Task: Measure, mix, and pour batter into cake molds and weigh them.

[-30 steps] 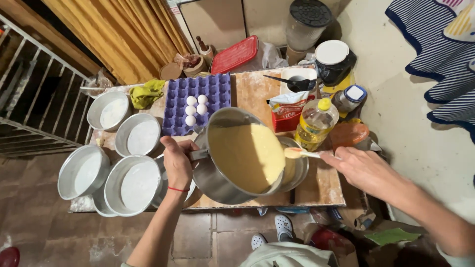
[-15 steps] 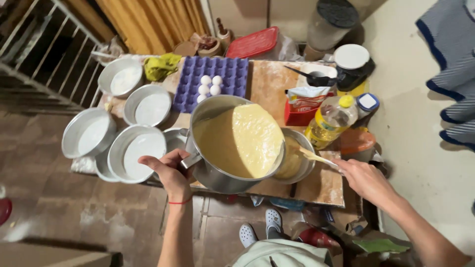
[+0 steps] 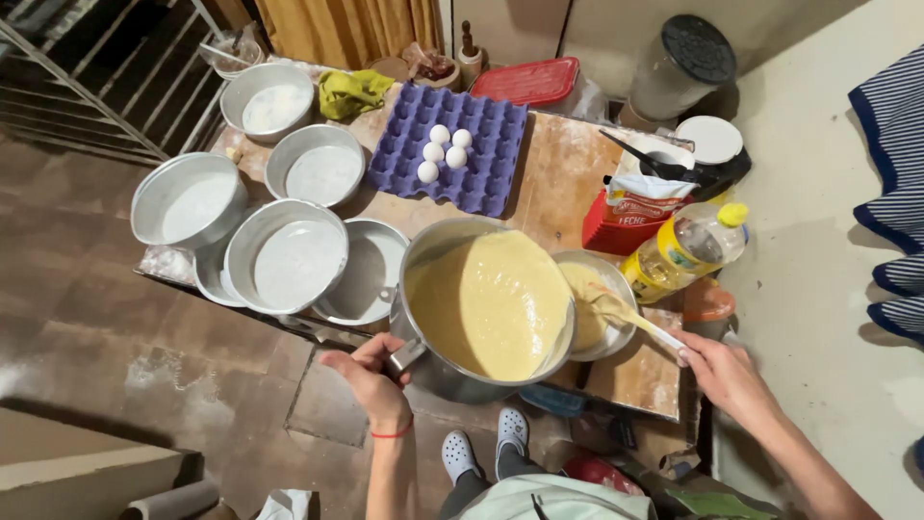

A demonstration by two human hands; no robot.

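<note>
Head view: left hand (image 3: 371, 380) grips tilted batter pot (image 3: 486, 308) handle; right hand (image 3: 724, 371), far right, pinches spatula (image 3: 630, 318) over small pan (image 3: 602, 303).

- The left hand (image 3: 371, 377) grips the handle of a big metal pot (image 3: 462, 371), tilted and full of yellow batter (image 3: 491, 303).
- The right hand (image 3: 727, 371) holds a spatula (image 3: 630, 316) in a small pan (image 3: 602, 300).
- Empty floured pans (image 3: 289, 258) sit left of the pot.
</note>
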